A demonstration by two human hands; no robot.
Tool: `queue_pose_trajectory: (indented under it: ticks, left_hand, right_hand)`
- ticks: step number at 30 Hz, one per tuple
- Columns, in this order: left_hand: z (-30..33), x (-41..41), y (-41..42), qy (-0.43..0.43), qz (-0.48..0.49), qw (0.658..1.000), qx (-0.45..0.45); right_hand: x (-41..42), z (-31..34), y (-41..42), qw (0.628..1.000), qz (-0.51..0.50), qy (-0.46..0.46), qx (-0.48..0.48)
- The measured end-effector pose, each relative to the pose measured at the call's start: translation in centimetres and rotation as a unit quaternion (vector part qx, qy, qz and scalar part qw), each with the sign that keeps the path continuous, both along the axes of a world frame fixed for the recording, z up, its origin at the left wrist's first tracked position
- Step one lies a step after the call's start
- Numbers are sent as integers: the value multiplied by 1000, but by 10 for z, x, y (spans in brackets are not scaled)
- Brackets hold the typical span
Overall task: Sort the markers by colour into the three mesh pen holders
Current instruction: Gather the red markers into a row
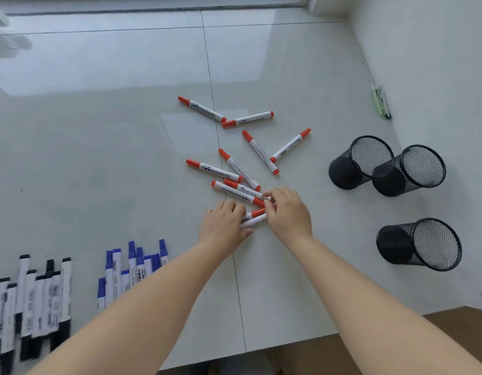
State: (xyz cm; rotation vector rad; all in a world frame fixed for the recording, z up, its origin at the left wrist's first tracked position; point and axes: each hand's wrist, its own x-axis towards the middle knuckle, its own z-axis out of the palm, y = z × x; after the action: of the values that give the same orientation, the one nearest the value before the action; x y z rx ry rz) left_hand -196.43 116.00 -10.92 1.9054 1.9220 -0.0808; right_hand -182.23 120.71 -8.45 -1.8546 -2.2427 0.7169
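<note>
Glossy white tabletop with thin seams, butted into a white wall on the right; window ledge along the far side. Near table edge drops to brown floor at bottom right. Open surface far left and centre-back. Three black mesh pen holders stand right, two touching, one apart and nearer. Red markers scattered mid-table; blue markers and black markers grouped near left. Both forearms reach in. Left hand lies over two red markers, fingers curled round them. Right hand pinches a red marker's end, fingertips together.
</note>
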Motion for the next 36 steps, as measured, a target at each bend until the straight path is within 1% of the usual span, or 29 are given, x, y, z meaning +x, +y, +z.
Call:
queue_pose_trajectory:
  ticks: [4, 7, 9, 14, 18, 20, 23, 27, 32, 34, 36]
  left_hand:
    - [-3, -15, -14, 2, 10, 1000, 7]
    - [-2, -29, -26, 1, 10, 1000, 2]
    - [-1, -38, -35, 1, 20, 1000, -9]
    - [1, -43, -51, 22, 44, 999, -20]
    - [-1, -37, -52, 30, 52, 998, -33]
    - [-1, -37, -55, 34, 60, 997, -39]
    - [0, -36, -62, 45, 81, 994, -50]
    - [2, -27, -66, 17, 125, 988, -84]
    - [9, -18, -71, -33, 222, 970, -97]
    - [10, -12, -78, -49, 254, 960, -104]
    - [11, -3, -90, -59, 275, 953, -115]
  right_hand:
    - [-18, -5, 21, 996, 81, -24, 14]
    - [-31, -11, 30, 987, 132, -91, 6]
    - [-37, -14, 31, 981, 151, -117, 20]
    - [-53, -20, 34, 971, 187, -143, 42]
    - [-59, -25, 36, 965, 206, -163, 4]
    - [-55, -25, 35, 972, 177, -148, -46]
    - [-40, -22, 28, 984, 92, -105, -111]
    - [-20, -17, 5, 987, -11, -32, -156]
    - [-4, -14, -27, 964, -147, 88, -201]
    - [-2, -13, -41, 956, -175, 116, -204]
    - [-3, -14, -57, 958, -176, 115, -195]
